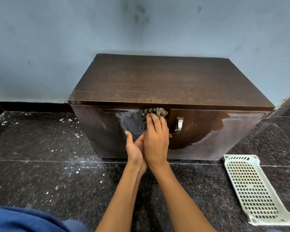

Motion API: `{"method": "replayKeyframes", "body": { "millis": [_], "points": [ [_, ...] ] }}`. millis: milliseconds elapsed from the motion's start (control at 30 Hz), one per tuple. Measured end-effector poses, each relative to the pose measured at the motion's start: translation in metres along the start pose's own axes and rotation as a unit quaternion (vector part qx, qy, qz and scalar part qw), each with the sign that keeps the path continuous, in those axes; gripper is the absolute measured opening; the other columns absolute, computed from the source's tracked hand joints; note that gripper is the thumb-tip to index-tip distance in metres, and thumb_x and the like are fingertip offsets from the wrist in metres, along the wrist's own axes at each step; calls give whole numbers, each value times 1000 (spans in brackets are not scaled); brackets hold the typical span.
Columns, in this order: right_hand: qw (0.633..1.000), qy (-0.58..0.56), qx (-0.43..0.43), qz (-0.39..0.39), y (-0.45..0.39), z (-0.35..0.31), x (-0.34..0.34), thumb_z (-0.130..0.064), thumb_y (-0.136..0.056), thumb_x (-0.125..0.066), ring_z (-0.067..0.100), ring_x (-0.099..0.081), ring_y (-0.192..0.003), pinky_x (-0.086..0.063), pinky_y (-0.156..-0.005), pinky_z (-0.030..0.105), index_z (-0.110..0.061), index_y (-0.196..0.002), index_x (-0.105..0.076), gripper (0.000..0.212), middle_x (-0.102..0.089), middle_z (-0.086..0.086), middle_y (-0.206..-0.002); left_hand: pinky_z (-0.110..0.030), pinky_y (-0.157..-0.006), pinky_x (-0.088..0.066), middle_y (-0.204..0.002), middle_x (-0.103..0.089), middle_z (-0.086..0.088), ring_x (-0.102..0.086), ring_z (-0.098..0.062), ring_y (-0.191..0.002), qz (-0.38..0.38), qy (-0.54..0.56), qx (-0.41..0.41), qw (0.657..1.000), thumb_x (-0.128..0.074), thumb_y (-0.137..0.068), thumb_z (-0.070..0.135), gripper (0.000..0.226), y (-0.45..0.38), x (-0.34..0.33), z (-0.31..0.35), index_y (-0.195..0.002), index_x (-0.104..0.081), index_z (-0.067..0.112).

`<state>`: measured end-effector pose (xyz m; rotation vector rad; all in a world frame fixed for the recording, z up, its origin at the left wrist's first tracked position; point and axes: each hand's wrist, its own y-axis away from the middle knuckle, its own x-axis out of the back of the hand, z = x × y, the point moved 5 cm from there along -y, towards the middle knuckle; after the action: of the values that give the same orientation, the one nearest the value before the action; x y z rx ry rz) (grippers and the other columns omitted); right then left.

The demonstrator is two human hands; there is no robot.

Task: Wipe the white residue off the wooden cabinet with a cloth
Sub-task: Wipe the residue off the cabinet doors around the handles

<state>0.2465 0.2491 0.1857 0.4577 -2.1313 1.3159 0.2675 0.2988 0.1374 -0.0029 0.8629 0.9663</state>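
Frame centre: right hand flat, fingers together, pressing cloth against cabinet front; left hand open, empty, touching it.

We have one view only, from a wide-angle camera worn on the head, so no second view shares any of the scene. We look forward and steeply down over our own forearms, which rise from the bottom edge toward the middle of the frame. The cabinet sits close, filling the centre, its top and front both visible. The wall takes the upper part of the frame, the floor the lower part. Straight edges bow toward the frame's sides.
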Motion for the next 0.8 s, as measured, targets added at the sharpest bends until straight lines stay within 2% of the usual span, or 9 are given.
{"method": "replayKeyframes", "body": {
  "millis": [67, 167, 267, 333, 433, 633, 800],
  "points": [
    [999, -1, -38, 21, 0, 12, 4, -14, -88, -44, 31, -49, -120, -43, -99, 40, -1, -122, -59, 40, -60, 11, -124, -34, -102, -41, -126, -60, -15, -55, -24, -119, -4, 8, 9, 1000, -5, -89, 69, 89, -1, 1, -1, -128, -53, 5],
    [993, -13, -110, 51, 1, 25, 11, -12, -90, -38, 28, -40, -123, -41, -101, 42, -1, -124, -58, 41, -59, 11, -125, -39, -114, -28, -134, -54, -13, -48, -22, -127, -2, 2, 10, 1000, -3, -88, 70, 90, -4, 4, -2, -132, -50, 7],
    [996, -6, -77, 33, -1, 12, 8, -14, -89, -40, 28, -43, -121, -42, -100, 39, 0, -122, -60, 41, -60, 11, -123, -37, -108, -36, -127, -60, -14, -54, -25, -121, 0, 18, 15, 1000, -5, -89, 69, 88, -2, 3, -3, -128, -54, 7],
    [999, 16, -34, 12, -4, 1, 4, -13, -86, -45, 28, -48, -117, -46, -94, 39, -1, -118, -62, 38, -63, 10, -119, -34, -100, -42, -120, -64, -15, -57, -26, -115, 4, 17, 13, 1000, -7, -90, 67, 84, -1, 3, -3, -121, -57, 8],
    [999, 41, 7, -10, -5, -5, 1, -14, -84, -47, 25, -48, -115, -48, -89, 38, -3, -115, -64, 37, -63, 9, -117, -33, -96, -45, -115, -66, -14, -59, -25, -112, 11, 13, 14, 1000, -8, -91, 66, 82, -1, 3, -2, -119, -59, 8],
    [994, 58, -84, 31, -4, 12, 14, -13, -87, -42, 33, -54, -115, -46, -93, 41, -2, -119, -62, 39, -62, 11, -120, -39, -108, -35, -127, -60, -15, -53, -26, -122, -5, 29, 29, 999, -5, -88, 70, 88, -3, 3, -2, -127, -54, 8],
    [996, 79, 28, 4, -7, -8, 4, -14, -83, -51, 25, -46, -114, -47, -88, 37, -5, -112, -67, 35, -64, 9, -115, -34, -97, -44, -118, -65, -16, -57, -27, -115, 7, 60, 25, 998, -11, -91, 66, 81, -2, 4, -3, -120, -59, 8]
  ]
}}
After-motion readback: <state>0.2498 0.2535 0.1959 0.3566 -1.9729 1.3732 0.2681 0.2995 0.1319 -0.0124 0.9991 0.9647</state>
